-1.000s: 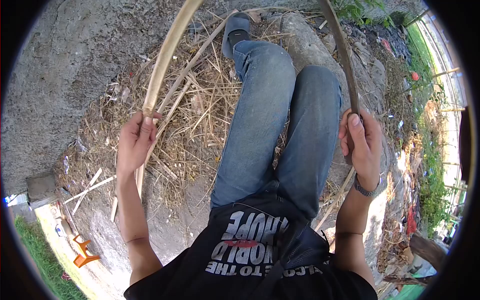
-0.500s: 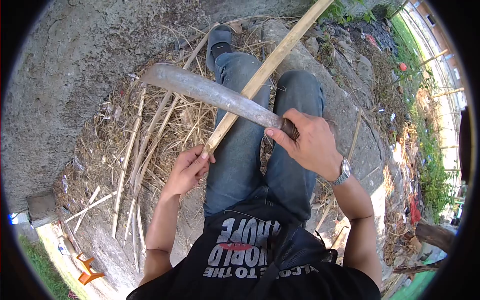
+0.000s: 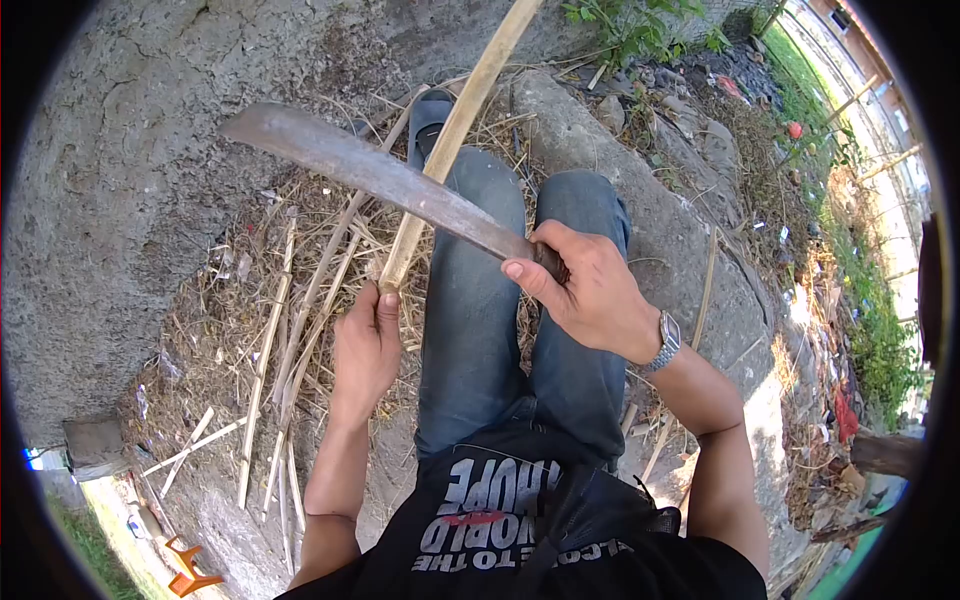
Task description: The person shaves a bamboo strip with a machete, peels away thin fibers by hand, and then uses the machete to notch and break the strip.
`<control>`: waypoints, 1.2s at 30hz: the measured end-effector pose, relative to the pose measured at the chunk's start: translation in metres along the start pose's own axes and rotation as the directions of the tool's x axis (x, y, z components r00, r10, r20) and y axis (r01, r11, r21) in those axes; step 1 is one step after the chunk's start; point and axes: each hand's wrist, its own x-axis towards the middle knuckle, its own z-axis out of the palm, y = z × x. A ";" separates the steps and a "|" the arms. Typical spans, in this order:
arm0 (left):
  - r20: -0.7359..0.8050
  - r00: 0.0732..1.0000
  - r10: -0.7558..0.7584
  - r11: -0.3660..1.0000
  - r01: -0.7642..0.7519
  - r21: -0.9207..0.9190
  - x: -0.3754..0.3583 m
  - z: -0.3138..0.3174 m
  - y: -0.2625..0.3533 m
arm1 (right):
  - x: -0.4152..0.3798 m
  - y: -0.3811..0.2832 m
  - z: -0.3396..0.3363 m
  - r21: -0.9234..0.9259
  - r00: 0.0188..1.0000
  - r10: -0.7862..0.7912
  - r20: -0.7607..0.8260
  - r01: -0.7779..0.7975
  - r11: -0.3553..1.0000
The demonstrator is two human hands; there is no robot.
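Note:
My right hand [image 3: 597,293] is wrapped round the dark handle of a machete [image 3: 352,170]. Its broad, worn blade points to the upper left and crosses over a long wooden stick [image 3: 462,118]. Between thumb and fingers, my left hand [image 3: 366,345] grips the near end of that pale stick, which runs up past the top of the view. The blade overlaps the stick a short way above the left hand. My legs in jeans [image 3: 468,300] stretch out beneath, with a dark slide sandal [image 3: 430,112] on one foot.
Several cut sticks [image 3: 262,380] lie on straw-littered ground at the left. A rough concrete wall [image 3: 130,200] rises on that side. Large rock [image 3: 655,225] spreads to the right of my legs. An orange object [image 3: 190,570] sits at the lower left, and plants [image 3: 640,30] grow at the top.
Both hands have shifted left with the machete and stick. The stick now stands steeper, and the blade crosses it closer to its near end. My left hand has turned more upright.

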 end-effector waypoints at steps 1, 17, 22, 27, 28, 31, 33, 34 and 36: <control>-0.001 1.000 0.007 1.000 -0.007 -0.004 0.006 -0.007 0.006 | 0.001 -0.002 -0.004 -0.006 1.000 -0.001 -0.005 0.001 1.000; 0.078 0.987 0.141 0.875 -0.161 0.456 0.075 -0.045 0.112 | 0.052 -0.022 -0.020 0.062 0.925 -0.180 -0.334 0.213 0.975; 0.306 0.944 0.126 0.782 -0.285 0.555 0.074 -0.050 0.148 | 0.055 -0.004 0.000 0.127 0.985 -0.105 -0.136 0.123 0.984; 0.417 0.889 0.187 0.645 -0.432 0.630 0.070 -0.046 0.153 | 0.053 0.008 0.004 0.045 0.999 0.025 0.043 -0.026 0.999; 0.426 0.884 0.193 0.643 -0.442 0.626 0.067 -0.044 0.152 | 0.054 0.009 0.003 0.064 0.997 0.058 0.057 -0.062 0.996; -0.045 0.666 0.745 0.611 -0.652 0.449 0.042 -0.038 0.128 | 0.057 0.033 0.007 0.094 0.993 0.109 0.047 -0.113 0.989; -0.401 0.108 0.910 0.172 -0.977 0.129 0.018 -0.042 0.075 | 0.061 0.054 0.014 0.053 0.997 0.057 -0.043 -0.055 0.997; -0.403 0.109 0.909 0.174 -0.976 0.129 0.026 -0.042 0.058 | 0.062 0.059 0.014 0.077 0.994 0.079 -0.077 -0.073 0.994; -0.817 0.143 0.558 0.624 -0.722 0.299 0.043 -0.040 0.036 | 0.064 0.068 0.015 0.106 0.986 0.122 -0.110 -0.110 0.988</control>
